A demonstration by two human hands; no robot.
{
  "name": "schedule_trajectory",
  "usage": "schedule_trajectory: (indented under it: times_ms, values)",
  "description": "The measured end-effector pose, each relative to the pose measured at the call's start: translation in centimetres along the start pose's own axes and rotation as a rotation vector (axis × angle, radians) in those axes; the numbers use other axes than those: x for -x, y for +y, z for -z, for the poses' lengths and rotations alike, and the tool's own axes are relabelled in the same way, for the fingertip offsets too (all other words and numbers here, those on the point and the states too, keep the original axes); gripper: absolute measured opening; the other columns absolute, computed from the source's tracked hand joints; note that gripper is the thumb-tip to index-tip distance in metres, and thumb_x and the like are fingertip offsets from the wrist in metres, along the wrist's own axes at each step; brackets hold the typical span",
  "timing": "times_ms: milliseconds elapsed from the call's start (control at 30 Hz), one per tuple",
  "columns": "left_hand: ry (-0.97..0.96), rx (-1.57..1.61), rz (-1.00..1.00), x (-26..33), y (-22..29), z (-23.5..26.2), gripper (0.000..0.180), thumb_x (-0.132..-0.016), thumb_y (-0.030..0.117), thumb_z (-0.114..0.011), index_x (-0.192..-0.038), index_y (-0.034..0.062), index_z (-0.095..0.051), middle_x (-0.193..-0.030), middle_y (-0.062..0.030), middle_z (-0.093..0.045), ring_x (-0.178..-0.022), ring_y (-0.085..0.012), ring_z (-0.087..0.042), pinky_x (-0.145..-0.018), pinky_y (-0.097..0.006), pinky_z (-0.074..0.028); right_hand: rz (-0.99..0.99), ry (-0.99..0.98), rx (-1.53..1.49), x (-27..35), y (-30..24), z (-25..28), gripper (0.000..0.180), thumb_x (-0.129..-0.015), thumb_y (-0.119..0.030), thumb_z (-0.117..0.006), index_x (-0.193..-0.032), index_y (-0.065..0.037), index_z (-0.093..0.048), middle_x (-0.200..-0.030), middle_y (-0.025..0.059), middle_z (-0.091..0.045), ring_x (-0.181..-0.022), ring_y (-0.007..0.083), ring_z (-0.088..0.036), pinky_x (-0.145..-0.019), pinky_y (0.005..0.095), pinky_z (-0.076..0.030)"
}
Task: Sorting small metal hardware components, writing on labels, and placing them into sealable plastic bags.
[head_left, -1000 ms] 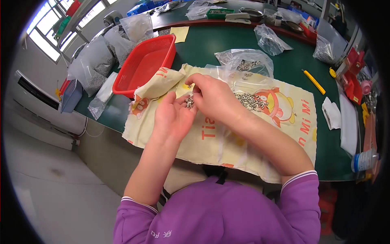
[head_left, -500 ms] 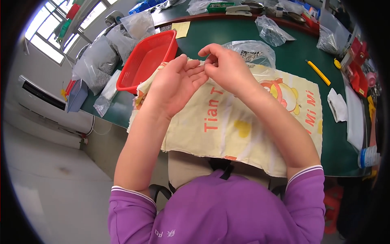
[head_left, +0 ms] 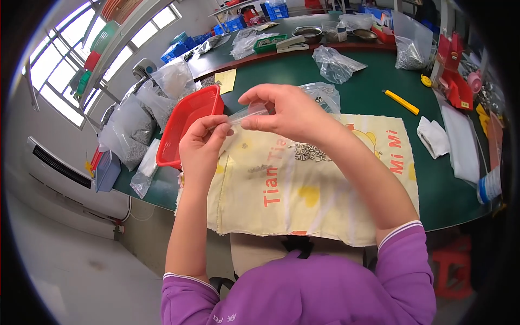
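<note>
A small clear plastic bag (head_left: 245,115) stretches between my two hands above the cloth. My left hand (head_left: 203,142) pinches its near-left end between thumb and fingertips. The other end is gripped by the thumb and fingers of my right hand (head_left: 290,112). Beneath and beside my right forearm, a pile of small silvery metal pieces (head_left: 310,153) lies on the pale yellow printed cloth (head_left: 244,197). Behind my right hand is a larger clear bag (head_left: 325,95) with similar small pieces, partly hidden by that hand. Left of my hands stands a red plastic basket (head_left: 208,103).
Bags of small grey parts (head_left: 130,132) crowd the table's left edge. Toward the right lie a yellow utility knife (head_left: 401,102), a crumpled white cloth (head_left: 433,137) and red bins (head_left: 452,81). A crumpled clear bag (head_left: 333,64) and a green tray (head_left: 269,43) are farther back.
My left hand has turned from an open palm to a pinch, and a clear bag now shows between my hands. The view has tilted up; the metal pile has come into sight.
</note>
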State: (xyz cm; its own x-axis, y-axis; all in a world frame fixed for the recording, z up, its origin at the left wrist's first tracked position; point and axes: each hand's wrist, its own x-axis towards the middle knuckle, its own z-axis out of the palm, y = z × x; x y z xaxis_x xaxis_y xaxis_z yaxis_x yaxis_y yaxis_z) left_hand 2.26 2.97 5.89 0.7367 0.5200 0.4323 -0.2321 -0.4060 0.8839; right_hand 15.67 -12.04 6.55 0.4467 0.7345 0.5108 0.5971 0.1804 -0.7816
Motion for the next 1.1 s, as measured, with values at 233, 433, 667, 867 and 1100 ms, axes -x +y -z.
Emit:
schedule_trajectory:
  times_ms: [233, 433, 667, 867, 1100]
  values:
    - [0.075, 0.08, -0.045, 2.2, -1.8, 3.4, 0.021, -0.085, -0.007, -0.057, -0.106, -0.0034, -0.057, -0.099, -0.0102, -0.064, -0.086, -0.0161, -0.064, -0.08, -0.026, -0.053, -0.092, -0.09, 0.152, 0.2, 0.4, -1.6, 0.019, -0.079, -0.02, -0.067, -0.089, -0.004, -0.067, -0.08, 0.0107, -0.066, -0.072, 0.0217, -0.063, -0.068, 0.0313, -0.049]
    - [0.36, -0.112, -0.289, 1.2, -3.4, 7.0, 0.019, -0.087, -0.003, -0.057, -0.107, -0.0023, -0.058, -0.1, -0.0082, -0.064, -0.088, -0.0108, -0.061, -0.079, -0.023, -0.049, 0.119, 0.309, 0.237, -1.1, 1.7, 1.8, 0.017, -0.08, -0.013, -0.061, -0.096, -0.006, -0.066, -0.099, 0.0081, -0.059, -0.08, 0.0206, -0.062, -0.071, 0.0299, -0.05]
    - [0.25, -0.26, -0.194, 3.6, -4.7, 5.7, 0.051, -0.082, -0.007, -0.053, -0.131, 0.0029, -0.04, -0.134, -0.0124, -0.042, -0.119, -0.0232, -0.048, -0.099, -0.034, -0.039, -0.567, 0.636, 0.511, 0.2, 13.4, 14.6, 0.047, -0.083, -0.031, -0.057, -0.123, -0.007, -0.052, -0.117, 0.0196, -0.059, -0.104, 0.034, -0.058, -0.09, 0.0392, -0.045]
    - [0.362, -0.432, -0.55, 4.9, -3.5, 6.0, 0.043, -0.083, -0.008, -0.049, -0.125, -0.0013, -0.042, -0.135, -0.0153, -0.038, -0.124, -0.0271, -0.044, -0.102, -0.038, -0.038, -0.776, 0.72, -0.176, -0.9, 19.0, 14.4, 0.047, -0.091, -0.041, -0.045, -0.118, -0.005, -0.059, -0.111, 0.0097, -0.062, -0.102, 0.0213, -0.054, -0.085, 0.0323, -0.042]
    - [0.247, -0.34, -0.648, 7.1, -3.7, 5.5, 0.036, -0.081, -0.01, -0.044, -0.115, 0.0008, -0.046, -0.123, -0.0176, -0.047, -0.113, -0.031, -0.05, -0.097, -0.04, -0.042, -0.36, 0.94, -0.376, 0.5, 12.3, 22.5, 0.037, -0.084, -0.029, -0.068, -0.098, 0.003, -0.057, -0.093, 0.0096, -0.056, -0.078, 0.0188, -0.058, -0.075, 0.031, -0.052]
